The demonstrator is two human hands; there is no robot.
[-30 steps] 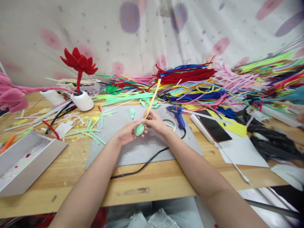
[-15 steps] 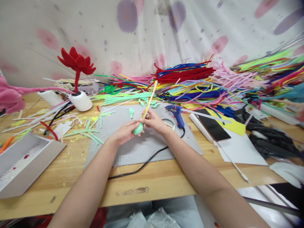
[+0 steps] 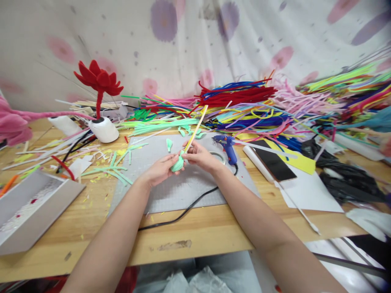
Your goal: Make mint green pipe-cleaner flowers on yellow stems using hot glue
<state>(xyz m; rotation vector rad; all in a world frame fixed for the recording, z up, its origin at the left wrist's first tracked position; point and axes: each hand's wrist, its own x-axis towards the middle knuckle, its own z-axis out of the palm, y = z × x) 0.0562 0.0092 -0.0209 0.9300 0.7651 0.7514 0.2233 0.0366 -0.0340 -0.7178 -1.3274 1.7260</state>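
Over the grey mat my left hand (image 3: 161, 169) is closed around a mint-green fuzzy bud-shaped piece (image 3: 177, 164), which looks made of pipe cleaners. My right hand (image 3: 200, 157) touches the bud's upper right side and pinches a slim pale-yellow stick (image 3: 197, 128). The stick slants up and to the right, its lower end meeting the bud between my fingertips. Fingers hide the exact join. Just behind my left hand lies a loose mint-green petal (image 3: 169, 145), and more green petals (image 3: 198, 134) rest at the mat's back edge.
A blue glue gun (image 3: 226, 147) lies right of my hands, its black cord (image 3: 183, 215) crossing the mat (image 3: 189, 199). Beside it are a tape roll (image 3: 220, 155) and a phone (image 3: 275, 160). Pipe-cleaner bundles (image 3: 238, 97) line the back. A red flower (image 3: 99, 77) and grey box (image 3: 45, 215) stand left.
The yellow stick has tipped further right at its top. The green bud has turned slightly in my fingers, and both hands have stayed in nearly the same place.
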